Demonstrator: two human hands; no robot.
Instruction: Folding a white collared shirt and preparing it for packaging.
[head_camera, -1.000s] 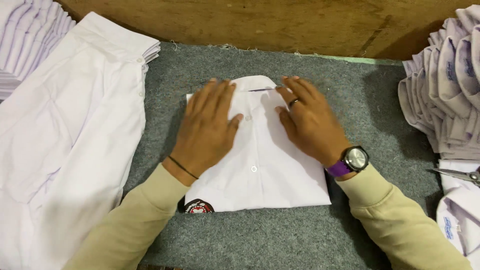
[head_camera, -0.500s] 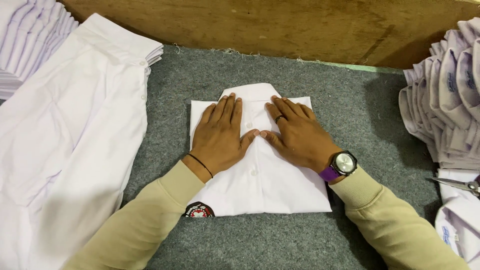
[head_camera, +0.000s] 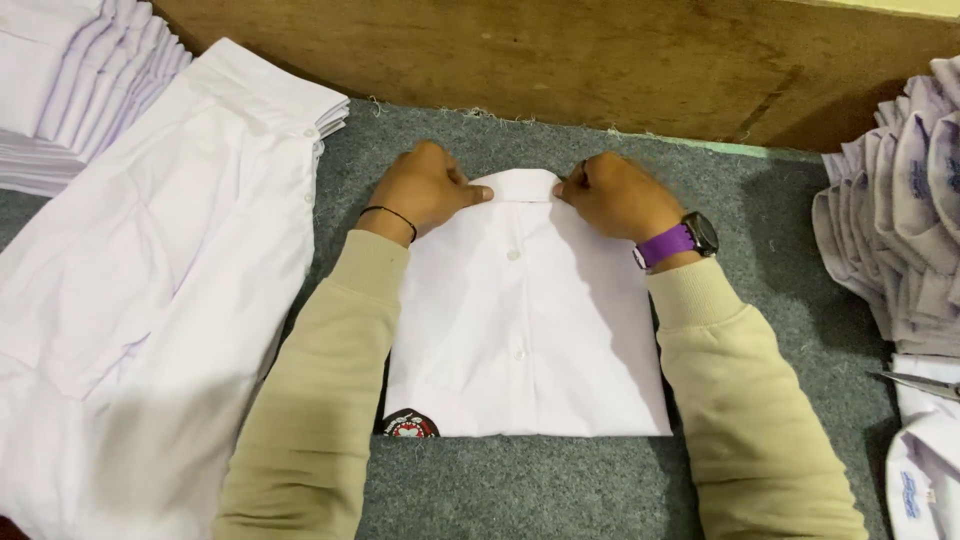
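A folded white shirt (head_camera: 525, 330) lies buttons up on the grey felt mat (head_camera: 770, 300), collar pointing away from me. My left hand (head_camera: 425, 187) pinches the left end of the collar. At the collar's right end my right hand (head_camera: 615, 195), with a purple watch on its wrist, grips in the same way. A round dark badge (head_camera: 410, 425) peeks out at the shirt's lower left corner, partly under my left sleeve.
A pile of unfolded white shirts (head_camera: 150, 300) lies to the left, with a folded stack (head_camera: 70, 90) behind it. On the right sit fanned folded shirts (head_camera: 900, 230) and scissors (head_camera: 920, 383). A wooden board (head_camera: 560, 60) backs the mat.
Both hands slid from the middle of the shirt front up and apart to the two ends of the collar. The shirt front now lies flat and uncovered.
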